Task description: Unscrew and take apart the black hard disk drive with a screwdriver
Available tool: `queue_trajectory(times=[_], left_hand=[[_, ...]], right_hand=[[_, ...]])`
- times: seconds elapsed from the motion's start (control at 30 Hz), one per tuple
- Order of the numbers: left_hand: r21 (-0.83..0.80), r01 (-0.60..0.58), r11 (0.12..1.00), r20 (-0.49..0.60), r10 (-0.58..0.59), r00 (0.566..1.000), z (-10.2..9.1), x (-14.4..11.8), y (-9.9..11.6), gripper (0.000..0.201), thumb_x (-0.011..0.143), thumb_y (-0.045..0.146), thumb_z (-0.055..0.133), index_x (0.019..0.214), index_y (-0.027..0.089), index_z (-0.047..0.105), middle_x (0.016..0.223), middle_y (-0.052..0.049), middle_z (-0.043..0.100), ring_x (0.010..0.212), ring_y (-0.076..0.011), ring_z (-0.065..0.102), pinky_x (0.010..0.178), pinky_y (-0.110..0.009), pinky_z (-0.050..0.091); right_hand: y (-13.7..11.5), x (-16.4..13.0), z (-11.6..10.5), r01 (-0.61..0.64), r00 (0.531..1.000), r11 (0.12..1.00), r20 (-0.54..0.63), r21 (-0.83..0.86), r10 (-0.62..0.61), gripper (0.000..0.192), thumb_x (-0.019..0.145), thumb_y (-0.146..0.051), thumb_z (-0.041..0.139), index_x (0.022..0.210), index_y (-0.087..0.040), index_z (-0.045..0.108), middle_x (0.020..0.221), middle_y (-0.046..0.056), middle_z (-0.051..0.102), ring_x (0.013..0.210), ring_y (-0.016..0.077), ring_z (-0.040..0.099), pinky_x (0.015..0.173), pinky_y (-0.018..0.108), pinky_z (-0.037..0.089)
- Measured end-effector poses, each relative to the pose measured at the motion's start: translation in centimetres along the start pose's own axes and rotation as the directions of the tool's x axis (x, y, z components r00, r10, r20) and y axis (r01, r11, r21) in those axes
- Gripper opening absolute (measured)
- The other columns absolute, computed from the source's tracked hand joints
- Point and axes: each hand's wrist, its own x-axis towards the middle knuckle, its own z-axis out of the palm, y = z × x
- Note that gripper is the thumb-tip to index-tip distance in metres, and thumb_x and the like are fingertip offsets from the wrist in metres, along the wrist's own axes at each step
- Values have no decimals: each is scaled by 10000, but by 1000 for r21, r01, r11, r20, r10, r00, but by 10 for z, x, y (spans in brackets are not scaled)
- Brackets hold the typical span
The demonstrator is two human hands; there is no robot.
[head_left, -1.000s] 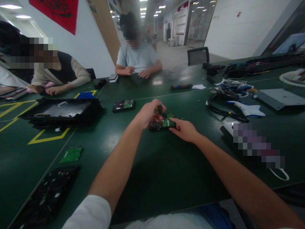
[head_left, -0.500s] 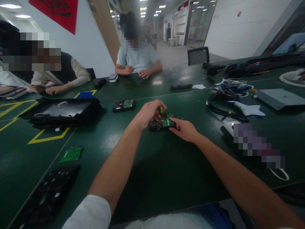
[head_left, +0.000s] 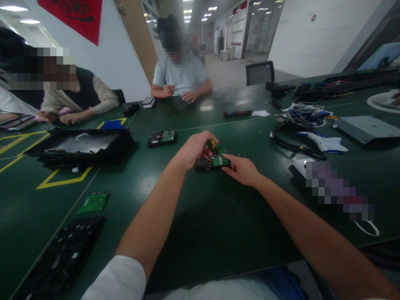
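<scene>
A hard drive [head_left: 204, 164] with a green circuit board facing up lies on the green table in front of me. Over its far left part, my left hand [head_left: 197, 146] is closed around a small screwdriver [head_left: 212, 143] with a yellow and black handle; its tip is hidden. My right hand [head_left: 242, 168] grips the drive's right end, thumb on top of the board and fingers along the near side. Another hard drive [head_left: 162, 138], also board side up, rests a little to the left beyond my left hand.
Left stands a stack of black trays [head_left: 81, 146]. Nearer are a loose green circuit board [head_left: 93, 202] and a black panel [head_left: 62, 254]. Cables [head_left: 306, 114], a white-and-blue glove [head_left: 326, 142] and a grey metal box [head_left: 368, 128] lie right. Two people sit across the table.
The screwdriver's handle has turned slightly in my left hand. Both hands and the hard drive stay in the same place.
</scene>
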Motion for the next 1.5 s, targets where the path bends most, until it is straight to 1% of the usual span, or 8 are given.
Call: queue_trajectory(times=[0.3,0.53,0.73,0.93,1.03,1.17,1.27,1.5], left_hand=[[-125,71,990,44,-66,997,4,-2,-2,257,906,430,625,955,178,619,958,-109,755,523,-131,628,439,-235,429],[-51,9,999,-3,-9,1000,1,-1,-1,250,897,395,609,887,156,681,999,-100,720,546,-106,620,439,-222,417],[-172,104,980,25,-101,995,5,-2,0,247,909,420,602,972,181,601,943,-111,761,499,-132,607,410,-239,392],[6,-3,1000,-71,4,998,3,0,0,236,899,375,609,884,156,697,964,-102,732,577,-130,662,445,-230,413],[1,-1,1000,-17,1,1000,2,-1,0,263,902,398,609,911,158,717,996,-106,735,555,-129,654,425,-236,399],[-141,92,986,71,-82,994,2,0,-2,279,913,423,590,984,166,675,950,-105,752,525,-131,624,414,-236,406],[-203,117,972,63,-106,992,2,1,-2,256,922,421,586,966,174,636,933,-104,754,528,-132,623,422,-232,416],[-142,83,986,54,-76,996,1,0,-1,273,920,403,574,925,152,682,907,-83,704,528,-120,625,419,-220,405]], right_hand=[[1,0,-1,7,1000,1000,4,3,-7,535,1028,-424,660,1520,-236,570,917,20,749,771,190,652,665,307,370],[-1,-1,-2,12,1000,1000,0,-3,-12,500,1031,-425,654,1490,-232,595,902,19,742,760,192,639,656,309,360],[0,-1,-2,7,1000,1000,1,5,-7,542,1032,-418,661,1530,-229,563,928,26,749,772,189,647,669,308,373],[2,0,1,7,1000,1000,-4,8,-7,557,1026,-429,669,1532,-222,562,924,23,750,759,190,644,665,310,378],[2,0,0,9,1000,1000,3,5,-9,551,1032,-430,659,1532,-221,560,910,20,748,749,189,640,659,309,371],[1,0,-1,11,1000,1000,-1,0,-11,531,1035,-426,654,1518,-224,567,906,18,747,754,188,641,660,304,366],[0,0,-1,7,1000,1000,-1,3,-7,511,1028,-417,667,1498,-234,584,909,20,750,757,187,646,656,302,359],[-3,-1,-5,-1,1000,1000,17,-1,1,497,1027,-409,673,1486,-236,596,918,27,752,760,195,645,641,309,349]])
